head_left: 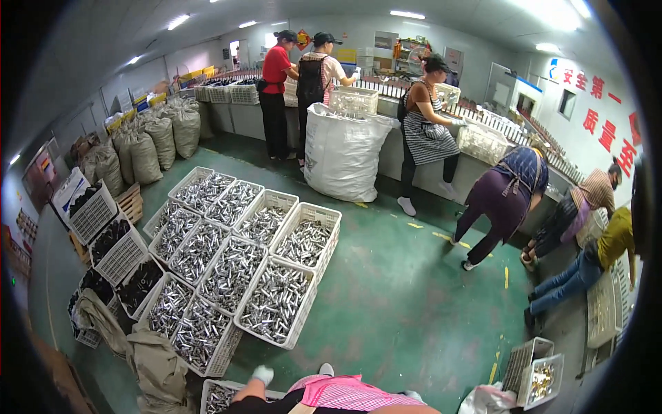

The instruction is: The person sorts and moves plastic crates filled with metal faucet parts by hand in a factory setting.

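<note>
My left hand (263, 375), in a whitish glove, is low in the view beside a pale plastic crate (205, 395) of small silver metal tubes (220, 397). Its fingers are too small and unclear to tell whether they grip anything. A bit of my right forearm (407, 410) shows at the lower edge; the hand itself is out of view. Just ahead of my left hand stands another crate (291, 337), filled with the same shiny tubes (277, 303). I wear a pink checked apron (345, 393).
Rows of tube-filled crates (336, 219) cover the floor ahead and left. Crates of black parts (141, 284) and bulging sacks (160, 141) stand farther left. Several people work along a conveyor (476, 114), near a big white sack (341, 162). Two crates (527, 359) sit at lower right.
</note>
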Demonstrator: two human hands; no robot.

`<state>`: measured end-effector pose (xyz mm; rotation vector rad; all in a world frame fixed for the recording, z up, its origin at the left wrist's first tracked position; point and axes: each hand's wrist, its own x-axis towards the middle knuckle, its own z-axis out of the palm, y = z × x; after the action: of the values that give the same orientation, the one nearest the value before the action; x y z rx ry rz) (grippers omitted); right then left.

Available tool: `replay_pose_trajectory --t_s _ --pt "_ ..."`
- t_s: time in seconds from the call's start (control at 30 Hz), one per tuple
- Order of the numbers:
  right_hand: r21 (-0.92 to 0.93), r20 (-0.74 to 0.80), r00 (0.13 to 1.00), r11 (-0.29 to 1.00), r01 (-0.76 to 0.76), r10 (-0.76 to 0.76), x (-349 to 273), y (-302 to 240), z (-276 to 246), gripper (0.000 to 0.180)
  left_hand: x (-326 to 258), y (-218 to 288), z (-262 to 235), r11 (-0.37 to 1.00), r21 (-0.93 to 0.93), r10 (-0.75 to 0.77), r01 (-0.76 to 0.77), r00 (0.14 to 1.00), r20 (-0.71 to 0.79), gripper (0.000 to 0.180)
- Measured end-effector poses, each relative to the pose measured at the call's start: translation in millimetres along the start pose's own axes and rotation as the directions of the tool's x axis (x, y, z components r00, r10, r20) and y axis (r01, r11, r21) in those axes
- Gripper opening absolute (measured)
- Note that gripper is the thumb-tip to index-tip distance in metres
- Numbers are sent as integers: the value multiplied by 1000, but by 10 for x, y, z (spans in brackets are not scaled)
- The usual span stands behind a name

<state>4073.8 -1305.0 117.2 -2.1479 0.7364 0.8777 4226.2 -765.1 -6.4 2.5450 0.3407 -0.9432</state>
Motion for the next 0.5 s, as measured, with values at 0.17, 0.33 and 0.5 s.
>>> replay_pose_trajectory --t_s 0.17,0.33,0.5 --pt "-300 -324 906 938 175 -273 801 378 -85 20 1003 1792 -1410 917 -357 137 -177 981 -135 38" --pt "-519 -390 797 825 223 -461 2186 230 -840 18 1726 3344 -1793 910 -282 268 -305 950 -163 37" --pt "-661 -239 813 702 264 -531 3450 252 -2099 19 1508 4381 -2015 982 -84 172 -169 985 24 44"
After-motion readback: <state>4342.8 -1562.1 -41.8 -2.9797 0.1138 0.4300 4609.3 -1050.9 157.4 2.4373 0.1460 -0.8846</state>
